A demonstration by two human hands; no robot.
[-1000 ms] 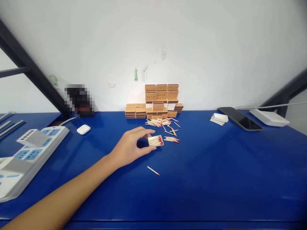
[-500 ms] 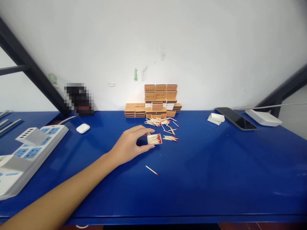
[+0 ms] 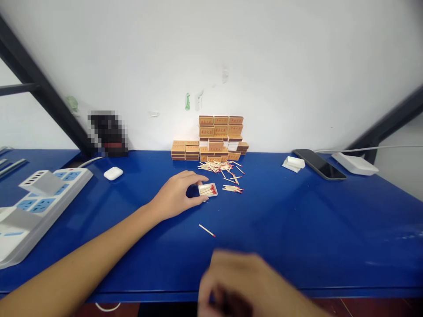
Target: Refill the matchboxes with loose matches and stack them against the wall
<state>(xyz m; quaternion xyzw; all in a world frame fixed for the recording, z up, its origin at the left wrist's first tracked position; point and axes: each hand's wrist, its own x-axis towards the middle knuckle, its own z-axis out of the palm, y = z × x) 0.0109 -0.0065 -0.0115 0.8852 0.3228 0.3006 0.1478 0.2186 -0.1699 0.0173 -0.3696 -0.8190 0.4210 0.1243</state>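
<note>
My left hand [image 3: 180, 193] is closed around a white matchbox tray [image 3: 213, 186], thumb on the near side and fingers on the far side. Red-headed matches [image 3: 207, 190] lie inside the tray. At the lower middle, my right hand [image 3: 241, 281] is smeared by motion, so its fingers cannot be made out. A single match [image 3: 206, 230] lies on the blue table between the two hands. Just right of the tray is a small bunch of matches [image 3: 233, 189]. Beyond it spreads a loose heap of matches [image 3: 216, 166].
Stacked matchboxes [image 3: 220, 130] stand against the wall, with a lower stack [image 3: 185, 150] beside them. Right: white trays [image 3: 293, 163], a phone [image 3: 319, 164] and a white box [image 3: 355, 164]. Left: a white earbud case [image 3: 113, 173] and a power strip [image 3: 49, 207].
My right hand has come into view at the bottom. My left hand and the tray have shifted slightly left, and the tray is tilted differently. The whole view has moved a little.
</note>
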